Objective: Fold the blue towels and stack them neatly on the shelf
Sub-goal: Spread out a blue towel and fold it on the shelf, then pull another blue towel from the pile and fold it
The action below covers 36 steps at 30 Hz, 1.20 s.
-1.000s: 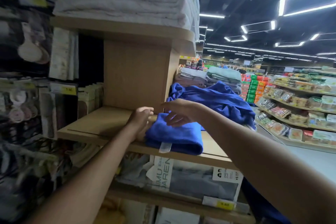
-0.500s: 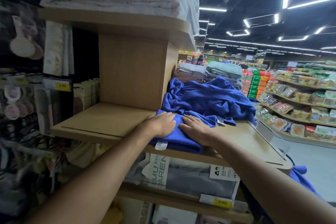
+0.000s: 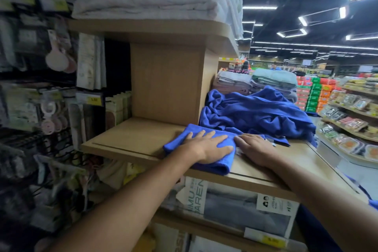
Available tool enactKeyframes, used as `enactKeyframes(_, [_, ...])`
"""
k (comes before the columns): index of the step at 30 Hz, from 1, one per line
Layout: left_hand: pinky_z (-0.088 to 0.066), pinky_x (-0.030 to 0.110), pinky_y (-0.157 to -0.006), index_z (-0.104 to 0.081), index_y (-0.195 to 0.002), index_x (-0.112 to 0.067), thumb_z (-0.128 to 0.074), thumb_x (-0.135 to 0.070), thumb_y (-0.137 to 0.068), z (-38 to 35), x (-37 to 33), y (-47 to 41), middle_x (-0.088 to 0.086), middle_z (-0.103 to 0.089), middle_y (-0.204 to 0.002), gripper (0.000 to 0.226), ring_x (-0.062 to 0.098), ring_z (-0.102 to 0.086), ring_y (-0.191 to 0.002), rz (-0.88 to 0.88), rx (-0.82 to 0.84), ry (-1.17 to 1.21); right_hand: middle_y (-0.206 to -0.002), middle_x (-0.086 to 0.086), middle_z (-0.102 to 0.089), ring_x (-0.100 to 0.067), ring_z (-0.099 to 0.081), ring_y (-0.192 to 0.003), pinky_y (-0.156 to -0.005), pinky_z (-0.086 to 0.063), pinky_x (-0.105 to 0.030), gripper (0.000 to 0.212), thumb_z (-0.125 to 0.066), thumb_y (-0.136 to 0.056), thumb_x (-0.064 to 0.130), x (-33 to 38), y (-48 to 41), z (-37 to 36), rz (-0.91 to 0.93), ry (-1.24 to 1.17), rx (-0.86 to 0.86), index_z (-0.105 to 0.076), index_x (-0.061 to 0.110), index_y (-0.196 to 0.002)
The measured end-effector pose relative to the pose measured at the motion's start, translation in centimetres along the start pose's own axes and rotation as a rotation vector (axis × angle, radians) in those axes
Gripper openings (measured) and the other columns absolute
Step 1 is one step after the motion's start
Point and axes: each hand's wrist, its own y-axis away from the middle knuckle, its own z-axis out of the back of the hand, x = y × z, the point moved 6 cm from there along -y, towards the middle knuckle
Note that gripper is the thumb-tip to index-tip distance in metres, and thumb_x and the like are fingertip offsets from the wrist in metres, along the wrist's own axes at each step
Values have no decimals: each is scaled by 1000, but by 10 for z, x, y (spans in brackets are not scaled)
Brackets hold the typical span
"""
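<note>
Two flat hands by a folded towel.
The left hand (image 3: 206,147) lies on the towel (image 3: 215,166), fingers straight and spread, gripping nothing. The right hand (image 3: 255,149) lies flat on the shelf (image 3: 133,139), just beside the towel. The left hand hides the towel's middle.

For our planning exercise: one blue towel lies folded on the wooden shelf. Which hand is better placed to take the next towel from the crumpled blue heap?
Probably the right hand: it lies flat beside the crumpled heap of blue towels, while the left hand presses the folded blue towel.
</note>
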Motion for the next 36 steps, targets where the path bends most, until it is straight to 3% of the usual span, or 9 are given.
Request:
enactKeyframes(9, [-3,52,-123,-12,-157,-46,-23,-74,-96,37,192,2,-10,-6,-169,68,19,-6,-155,259,-46,-23,-151,8,-51,-18,-46,-138,-105,-37,-36,51,-42,-98,61,-12,-10,-9,-37,69,5,-52,37,-142])
enactKeyframes(14, [-2,52,-123,-14,-158,-44,-27,-68,-99,38,229,-11,-7,-7,-169,65,21,-7,-155,278,-6,-6,-149,9,-53,-17,-48,-136,-103,-38,-36,49,-43,-98,59,-3,-6,-4,-31,66,3,-54,36,-140])
enactKeyframes(18, [-31,32,-116,-50,-147,-21,-58,-36,-97,58,194,-22,6,-47,-153,52,23,-43,-141,142,-186,53,-118,11,-67,-17,-62,-111,-90,-50,-38,35,-46,-96,58,-6,-6,12,-47,-42,42,-67,35,-112])
enactKeyframes(21, [-43,26,-99,-69,-124,-22,-64,-19,-92,75,120,-28,3,-66,-125,32,20,-60,-115,-107,-391,149,-78,10,-71,-19,-66,-82,-76,-55,-43,32,-48,-90,47,-25,-20,52,-98,-165,-167,-67,24,-79])
enactKeyframes(23, [-47,26,-94,-72,-117,-23,-62,-17,-92,71,69,-44,1,-70,-115,28,17,-64,-104,-209,-366,192,-83,7,-73,-23,-67,-86,-73,-56,-42,22,-52,-88,37,-42,-27,77,-154,-177,-389,-71,27,-86])
enactKeyframes(25, [-47,23,-92,-73,-116,-25,-60,-18,-92,63,26,-69,-5,-73,-112,27,11,-65,-100,-266,-300,233,-111,-1,-74,-29,-64,-108,-84,-54,-44,30,-52,-92,22,-61,-38,88,-206,-126,-537,-71,29,-114])
enactKeyframes(29, [-47,18,-89,-72,-114,-27,-56,-20,-95,41,-24,-118,-11,-73,-113,26,3,-65,-97,-296,-236,373,-140,-13,-59,-37,-50,-129,-99,-44,-49,54,-50,-96,17,-103,-65,89,-274,7,-554,-45,14,-150])
enactKeyframes(34, [-52,23,-89,-77,-102,-21,-58,-15,-93,12,-30,-145,-8,-76,-102,22,6,-68,-96,-341,-228,442,-115,-2,-70,-29,-57,-113,-94,-40,-41,23,-57,-96,31,-120,-76,100,-213,242,-615,-74,24,-109])
enactKeyframes(36, [-53,20,-70,-76,-97,-16,-57,-16,-98,16,-22,-149,-2,-76,-90,19,11,-70,-82,-316,-247,679,-98,-2,-72,-30,-61,-100,-88,-39,-41,16,-59,-94,29,-105,-71,113,-140,216,-720,-73,22,-97])
